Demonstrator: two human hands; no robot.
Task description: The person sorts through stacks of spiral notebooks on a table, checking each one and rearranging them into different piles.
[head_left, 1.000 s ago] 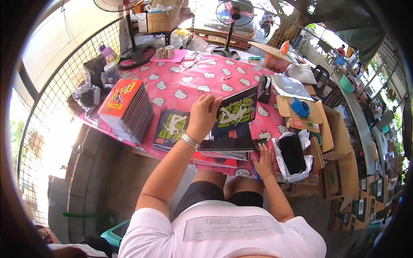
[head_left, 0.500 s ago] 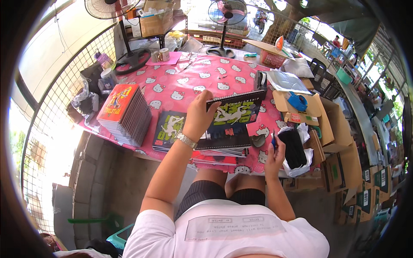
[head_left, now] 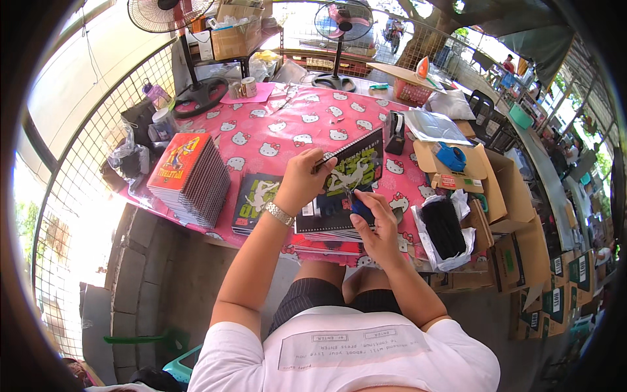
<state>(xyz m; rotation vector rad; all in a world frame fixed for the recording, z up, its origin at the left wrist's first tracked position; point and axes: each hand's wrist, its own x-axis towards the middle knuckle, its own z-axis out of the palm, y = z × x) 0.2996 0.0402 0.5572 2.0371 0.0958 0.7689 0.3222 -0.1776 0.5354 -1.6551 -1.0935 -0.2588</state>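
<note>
My left hand [head_left: 302,181] pinches the upper left part of a black spiral notebook [head_left: 364,160] with green lettering and a white figure, tilting it up. Beneath it lies a stack of notebooks [head_left: 333,240] at the table's near edge. In my right hand [head_left: 380,230] are blue-handled pliers [head_left: 357,206], their metal tips close to the tilted notebook; whether they touch it I cannot tell. A second pile of black and green notebooks [head_left: 251,212] sits left of my left wrist. Further left stands a tall stack of red-covered notebooks [head_left: 186,171].
Black strips [head_left: 443,228] lie in white paper at the right, beside open cardboard boxes [head_left: 506,189]. A black tape dispenser [head_left: 396,136] and a blue one [head_left: 450,155] are near them. Two standing fans [head_left: 336,80] and mugs [head_left: 249,86] are at the back.
My right hand has come up and left with the pliers, from beside the stack to the notebook. The notebook has turned and swung nearer, uncovering the black tape dispenser.
</note>
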